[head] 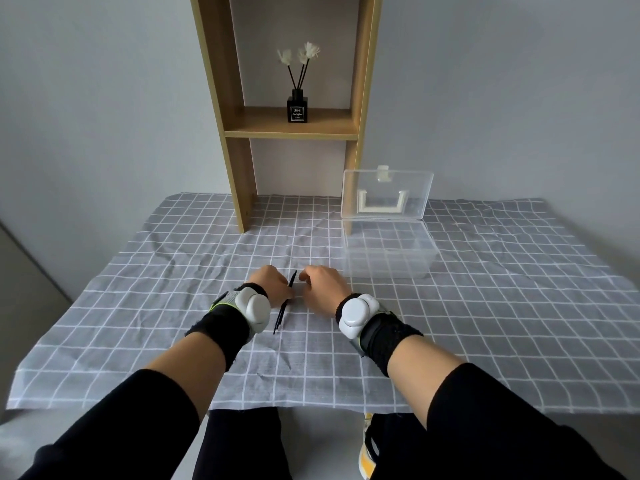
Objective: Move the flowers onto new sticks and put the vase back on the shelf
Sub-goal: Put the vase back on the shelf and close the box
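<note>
Both forearms reach forward over the table, backs of the hands up, hands close together near the middle of the grey checked cloth (485, 306). The left hand (272, 284) has its fingers curled under and appears to pinch a small bundle of black sticks (281, 315) at about mid-length; the fingertips are hidden under the hand. The right hand (323, 289) is just right of the sticks' far end with knuckles bent and fingers curled in; I cannot tell whether it touches the sticks or holds anything. Loose sticks: at least two, exact count unclear as they overlap. Their long axis runs near-to-far, far end tilted slightly right, near end towards the left wrist. Each wrist has one white pod on a black band, two in all: left wrist pod (254, 308), right wrist pod (355, 313). One black square vase (297, 110) stands upright on the wooden shelf (322, 128), left of centre, well apart from the hands. It holds three black stems fanning upward, each topped by one white flower, so three flowers (311, 49). One clear plastic box (386, 263) sits right of the hands near the shelf's right leg, with its lid (386, 188) standing open at the back.
</note>
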### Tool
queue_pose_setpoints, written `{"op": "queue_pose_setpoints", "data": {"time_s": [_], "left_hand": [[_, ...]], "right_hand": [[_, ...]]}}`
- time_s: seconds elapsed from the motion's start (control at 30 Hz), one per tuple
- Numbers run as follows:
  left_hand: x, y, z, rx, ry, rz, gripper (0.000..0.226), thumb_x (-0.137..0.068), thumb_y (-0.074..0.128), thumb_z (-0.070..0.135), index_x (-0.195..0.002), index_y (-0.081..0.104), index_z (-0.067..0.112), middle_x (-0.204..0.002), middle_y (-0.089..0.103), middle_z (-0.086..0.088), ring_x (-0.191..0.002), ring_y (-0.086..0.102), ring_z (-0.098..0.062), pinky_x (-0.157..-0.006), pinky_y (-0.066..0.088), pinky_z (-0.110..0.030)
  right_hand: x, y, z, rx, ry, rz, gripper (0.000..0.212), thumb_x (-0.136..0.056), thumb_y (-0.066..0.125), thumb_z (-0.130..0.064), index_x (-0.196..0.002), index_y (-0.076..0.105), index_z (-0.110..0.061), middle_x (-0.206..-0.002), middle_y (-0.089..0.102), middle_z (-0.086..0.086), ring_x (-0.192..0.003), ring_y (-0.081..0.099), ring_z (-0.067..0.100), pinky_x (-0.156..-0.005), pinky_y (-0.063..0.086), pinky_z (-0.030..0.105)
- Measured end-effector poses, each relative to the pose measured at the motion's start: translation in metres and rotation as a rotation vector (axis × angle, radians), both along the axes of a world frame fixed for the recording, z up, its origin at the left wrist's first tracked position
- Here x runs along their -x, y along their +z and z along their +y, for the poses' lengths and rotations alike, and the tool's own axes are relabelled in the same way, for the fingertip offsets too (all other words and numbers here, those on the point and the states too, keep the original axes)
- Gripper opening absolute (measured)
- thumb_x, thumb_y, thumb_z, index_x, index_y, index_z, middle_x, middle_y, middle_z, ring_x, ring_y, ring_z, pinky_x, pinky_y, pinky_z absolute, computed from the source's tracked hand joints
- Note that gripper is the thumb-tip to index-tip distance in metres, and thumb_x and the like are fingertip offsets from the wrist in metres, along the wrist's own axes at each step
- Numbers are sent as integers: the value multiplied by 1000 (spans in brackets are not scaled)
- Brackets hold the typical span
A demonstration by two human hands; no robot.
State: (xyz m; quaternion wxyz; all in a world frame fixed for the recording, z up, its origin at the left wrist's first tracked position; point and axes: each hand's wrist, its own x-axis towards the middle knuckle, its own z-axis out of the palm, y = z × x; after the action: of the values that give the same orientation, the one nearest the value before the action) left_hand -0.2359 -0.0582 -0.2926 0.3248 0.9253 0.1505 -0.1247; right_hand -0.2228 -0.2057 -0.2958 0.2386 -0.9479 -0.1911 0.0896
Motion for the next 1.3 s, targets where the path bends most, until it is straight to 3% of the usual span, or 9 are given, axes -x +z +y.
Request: {"op": "queue_pose_setpoints", "data": {"time_s": [0.17, 0.3, 0.43, 0.57, 0.7, 0.9, 1.0, 1.13, 1.3], "left_hand": [[-10, -5, 1, 491, 231, -120, 12, -87, 67, 2, -97, 72, 5, -99, 74, -19, -93, 73, -33, -90, 59, -43], [-14, 7, -8, 916, 303, -211, 16, -89, 71, 0, -104, 65, 2, -109, 71, -23, -84, 75, -21, -79, 61, -28], [-17, 24, -15, 1117, 328, -320, 39, -91, 66, -5, -123, 48, 8, -107, 71, -25, -86, 77, -24, -82, 61, -32], [-23, 35, -27, 1096, 281, -446, 66, -90, 67, -6, -137, 40, 31, -101, 74, -23, -94, 76, -29, -88, 60, -39], [-33, 38, -47, 1062, 237, -481, 58, -90, 69, -2, -140, 45, 16, -102, 73, -22, -93, 76, -28, -91, 59, -41], [-50, 41, -72, 1039, 186, -480, 41, -91, 69, 3, -127, 53, 15, -96, 76, -14, -87, 77, -25, -87, 60, -38], [-62, 43, -85, 875, 150, -522, 30, -93, 69, 13, -120, 58, 18, -94, 76, -6, -83, 77, -16, -86, 61, -36], [-75, 49, -98, 538, 143, -599, 29, -94, 61, 31, -120, 57, 20, -98, 71, 1, -87, 71, -17, -84, 60, -41], [-92, 57, -106, 267, 107, -686, 45, -97, 58, 35, -136, 48, 13, -131, 52, -8, -116, 54, -24, -94, 43, -31]], "right_hand": [[1, 6, 1, -78, -59, 31, 38, -101, 48, -26, -131, 61, -7, -131, 65, 15, -119, 61, 35, -96, 50, 40], [0, 19, 1, -117, -34, -59, 30, -101, 46, -17, -120, 68, -10, -110, 71, 16, -102, 66, 35, -82, 54, 40], [-9, 39, -6, -169, -78, -161, 25, -102, 51, -17, -117, 71, -14, -105, 75, 11, -97, 68, 31, -84, 56, 42], [-19, 58, -20, -240, -86, -180, 22, -101, 57, -18, -112, 76, -15, -100, 77, 11, -94, 71, 30, -84, 57, 42], [-28, 69, -40, -259, -108, -175, 19, -97, 61, -16, -105, 78, -15, -91, 77, 11, -88, 72, 29, -81, 58, 41], [-47, 80, -76, -220, -94, -138, 17, -94, 63, -8, -95, 80, -10, -78, 77, 11, -79, 74, 26, -79, 60, 40], [-62, 84, -98, -129, -100, -169, 18, -91, 62, -7, -86, 79, -10, -81, 74, 12, -81, 69, 32, -79, 58, 45], [-82, 81, -127, 8, -144, -205, 17, -95, 62, -11, -98, 79, -16, -99, 76, 7, -92, 68, 31, -83, 57, 43], [-101, 68, -145, 155, -132, -191, 22, -96, 60, -4, -104, 76, -16, -105, 75, 4, -96, 70, 27, -76, 51, 32]]}}
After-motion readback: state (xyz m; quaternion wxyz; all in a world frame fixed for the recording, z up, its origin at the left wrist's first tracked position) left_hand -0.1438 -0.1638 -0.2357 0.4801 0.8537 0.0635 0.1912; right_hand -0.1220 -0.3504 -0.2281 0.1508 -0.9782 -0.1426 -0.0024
